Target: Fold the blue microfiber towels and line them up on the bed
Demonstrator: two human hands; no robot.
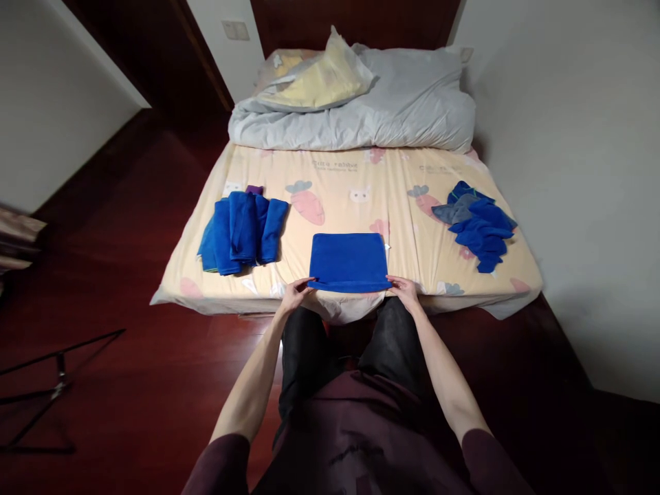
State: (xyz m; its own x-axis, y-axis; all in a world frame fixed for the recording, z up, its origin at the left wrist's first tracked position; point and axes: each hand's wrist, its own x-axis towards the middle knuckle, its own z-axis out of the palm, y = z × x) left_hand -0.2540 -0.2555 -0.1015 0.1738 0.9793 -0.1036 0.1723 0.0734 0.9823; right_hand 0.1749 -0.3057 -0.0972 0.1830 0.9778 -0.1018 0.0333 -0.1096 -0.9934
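A blue towel (348, 258) lies flat in a rectangle at the front edge of the bed, its near edge turned over in a narrow strip. My left hand (295, 295) pinches the near left corner, thumb and fingers closed on the cloth. At the near right corner, my right hand (405, 291) grips the same strip in a like pinch. Left of it sits a pile of rolled blue towels (242, 230), with a bit of purple showing behind. Over on the right lies a loose, crumpled heap of blue and grey cloths (479, 223).
The bed (355, 182) has a yellow sheet printed with carrots and rabbits. A grey quilt (412, 96) and a yellow pillow in a clear bag (330, 72) rest at its head. A black metal stand (59, 375) is on the red floor at left. A wall borders the right side.
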